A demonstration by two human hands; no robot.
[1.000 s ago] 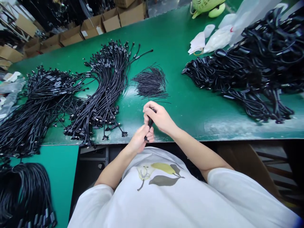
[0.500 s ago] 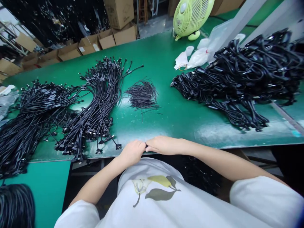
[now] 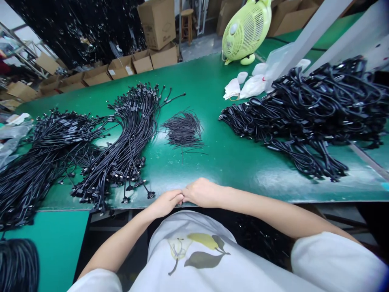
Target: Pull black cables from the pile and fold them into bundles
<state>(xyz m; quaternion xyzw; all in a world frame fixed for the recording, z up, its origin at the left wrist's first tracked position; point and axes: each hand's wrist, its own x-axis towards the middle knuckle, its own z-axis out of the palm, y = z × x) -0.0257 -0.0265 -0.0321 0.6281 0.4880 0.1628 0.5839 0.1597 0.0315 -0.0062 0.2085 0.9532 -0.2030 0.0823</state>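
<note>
- Our left hand (image 3: 166, 202) and right hand (image 3: 200, 192) meet at the near edge of the green table (image 3: 209, 170), fingers curled; we cannot tell whether either grips anything.
- Straight ahead of our hands, apart from them, we have a pile of thin black strands (image 3: 184, 129).
- Left of our left hand we see long black cables (image 3: 133, 134) bunched together.
- Well to our right hand's right, we have a heap of coiled cables (image 3: 304, 109).

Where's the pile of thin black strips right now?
In the head view, the pile of strips lies centrally on the green table, beyond the left hand and right hand, between loose cables on the left and bundled cables on the right.
</note>
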